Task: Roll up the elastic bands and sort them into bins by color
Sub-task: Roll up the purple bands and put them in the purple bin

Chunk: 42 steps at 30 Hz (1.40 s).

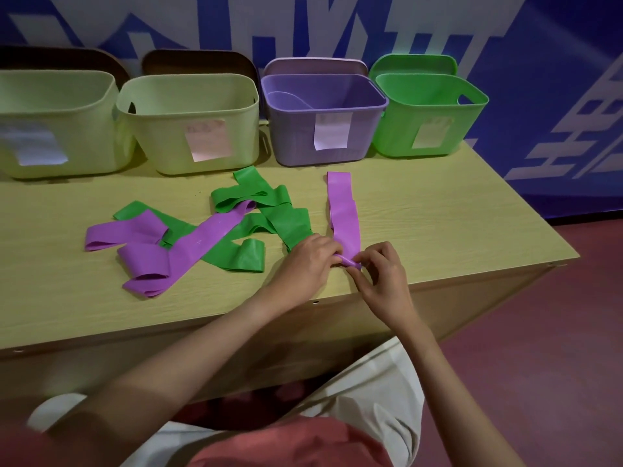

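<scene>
On the wooden table (438,210), a tangle of purple and green bands (202,237) lay left of the hands. Left hand (308,261) and right hand (381,274) both pinched the rolled near end of a straight purple band (342,210), near the table's front edge. Purple bin (296,143) and green bin (397,136) stood behind.

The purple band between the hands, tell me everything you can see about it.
The purple band is a flat, smooth strip that looks like thin rubber. It lies stretched out on the wooden table, pointing toward the purple bin, apart from the tangled pile. Its near end is curled into a small starting roll, pinched by the left hand and right hand.
</scene>
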Tool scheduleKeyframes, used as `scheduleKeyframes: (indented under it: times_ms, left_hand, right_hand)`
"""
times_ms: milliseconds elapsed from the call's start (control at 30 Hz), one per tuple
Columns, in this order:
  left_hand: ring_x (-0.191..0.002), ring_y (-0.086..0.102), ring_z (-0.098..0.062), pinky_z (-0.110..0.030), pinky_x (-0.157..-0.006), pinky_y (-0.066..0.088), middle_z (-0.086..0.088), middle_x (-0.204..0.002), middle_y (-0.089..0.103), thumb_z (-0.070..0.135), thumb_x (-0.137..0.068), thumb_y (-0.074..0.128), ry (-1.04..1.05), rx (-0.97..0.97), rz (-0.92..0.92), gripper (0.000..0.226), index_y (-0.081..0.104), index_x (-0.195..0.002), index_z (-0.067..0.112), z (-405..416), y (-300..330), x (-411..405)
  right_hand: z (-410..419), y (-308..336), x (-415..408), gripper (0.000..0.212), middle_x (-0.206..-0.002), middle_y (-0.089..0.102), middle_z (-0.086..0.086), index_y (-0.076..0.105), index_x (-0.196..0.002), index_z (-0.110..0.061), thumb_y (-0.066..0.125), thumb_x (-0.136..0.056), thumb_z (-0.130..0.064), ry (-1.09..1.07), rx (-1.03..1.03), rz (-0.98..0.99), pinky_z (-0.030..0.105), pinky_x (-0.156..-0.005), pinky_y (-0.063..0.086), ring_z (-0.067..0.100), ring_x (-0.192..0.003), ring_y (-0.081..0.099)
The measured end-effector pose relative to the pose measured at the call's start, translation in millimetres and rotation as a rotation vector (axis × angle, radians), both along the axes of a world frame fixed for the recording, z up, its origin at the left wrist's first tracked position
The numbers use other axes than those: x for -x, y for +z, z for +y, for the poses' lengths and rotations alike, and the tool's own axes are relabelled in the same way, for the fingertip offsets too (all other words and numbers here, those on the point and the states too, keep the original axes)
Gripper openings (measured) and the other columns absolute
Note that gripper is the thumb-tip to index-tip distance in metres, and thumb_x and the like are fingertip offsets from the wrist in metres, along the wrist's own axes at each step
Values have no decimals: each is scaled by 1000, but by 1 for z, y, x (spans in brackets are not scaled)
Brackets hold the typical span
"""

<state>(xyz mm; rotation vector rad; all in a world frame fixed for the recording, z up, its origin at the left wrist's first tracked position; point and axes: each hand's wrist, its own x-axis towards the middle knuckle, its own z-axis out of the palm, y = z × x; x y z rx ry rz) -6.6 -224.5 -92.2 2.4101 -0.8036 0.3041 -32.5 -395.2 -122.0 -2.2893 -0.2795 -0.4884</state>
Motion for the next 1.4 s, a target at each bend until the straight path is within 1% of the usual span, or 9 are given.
scheduleKeyframes:
  times_ms: [200, 400, 567, 733, 867, 1033, 1133, 1233, 1400]
  left_hand:
    - [-87, 56, -14, -19, -74, 36, -4, -94, 63, 14, -95, 54, 110, 138, 137, 15, 66, -101, 6, 11, 21, 13]
    - [-91, 55, -12, -25, -81, 44, 0, -97, 63, 18, -95, 56, 124, 266, 154, 17, 66, -106, 10, 27, 46, 35]
    - [-85, 47, -7, -19, -74, 38, 3, -92, 60, 25, -90, 62, 114, 196, 5, 23, 67, -108, 10, 39, 59, 42]
    - [-86, 56, -10, -17, -78, 42, -5, -91, 67, 12, -88, 63, 164, 298, -90, 19, 69, -104, 3, 44, 64, 43]
    - [-87, 56, 5, -11, -77, 45, 9, -89, 63, 10, -89, 63, 162, 498, 54, 19, 70, -106, 7, 47, 72, 44]
    - [-88, 64, -10, -32, -80, 53, 7, -90, 69, 15, -90, 61, 95, 669, 266, 15, 68, -100, 23, 55, 79, 43]
    - [-87, 62, -11, -30, -78, 50, 7, -89, 67, 23, -91, 55, 67, 659, 296, 13, 67, -98, 25, 58, 80, 42]
    - [-88, 58, -7, -24, -77, 47, 6, -90, 65, 25, -95, 49, 54, 589, 295, 23, 68, -102, 15, 62, 77, 38]
    - [-95, 56, -2, -17, -82, 45, 7, -95, 64, 31, -96, 45, 50, 493, 191, 34, 68, -109, 10, 66, 75, 38]
  right_hand:
    - [18, 16, 8, 18, -92, 57, 2, 59, -100, -6, 51, -96, -21, 68, -66, -67, 42, -72, 48, 22, -82, 54]
    - [29, 43, 17, 24, -90, 58, 5, 61, -101, -1, 46, -96, -19, 106, -38, -172, 28, -72, 41, 19, -82, 49]
    - [34, 68, 19, 21, -89, 53, -5, 61, -101, -4, 46, -96, -19, 168, 16, -212, 22, -73, 36, 16, -82, 44]
    - [47, 82, 25, 17, -96, 59, -10, 62, -103, -14, 53, -96, -25, 214, -265, -105, 19, -80, 40, 16, -90, 53]
    - [55, 90, 22, 19, -103, 67, 5, 64, -110, -11, 66, -91, -11, 288, -479, -13, 28, -82, 50, 21, -94, 62]
    - [56, 96, 16, 23, -93, 69, 8, 68, -107, -6, 72, -84, -11, 307, -508, -82, 37, -74, 54, 22, -84, 64]
    - [56, 98, 13, 19, -88, 70, 6, 69, -97, -5, 72, -82, -16, 311, -494, -106, 37, -71, 51, 23, -80, 63]
    - [58, 102, 13, 14, -81, 68, 0, 68, -89, -9, 72, -81, -20, 302, -479, -95, 36, -68, 51, 21, -75, 61]
    - [62, 102, 12, 9, -77, 65, -6, 65, -84, -17, 72, -81, -21, 306, -500, -81, 33, -66, 49, 17, -72, 57]
